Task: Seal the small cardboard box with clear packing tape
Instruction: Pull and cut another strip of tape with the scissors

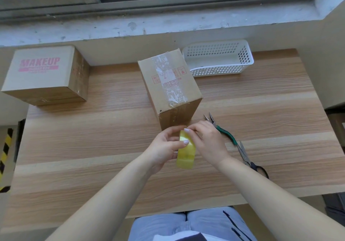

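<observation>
On the worktop, the larger box at far left reads MAKEUP in pink. The small cardboard box stands mid-worktop, with wrinkled clear tape over small red marks we cannot read. Just before it, our left grip curls round the tape roll, while our right grip pinches at its top edge. We judge we should peel the end free squarely, so the strip does not fold on itself.

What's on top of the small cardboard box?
A wrinkled strip of clear tape covers the top of the small cardboard box, partly hiding red markings.
</observation>
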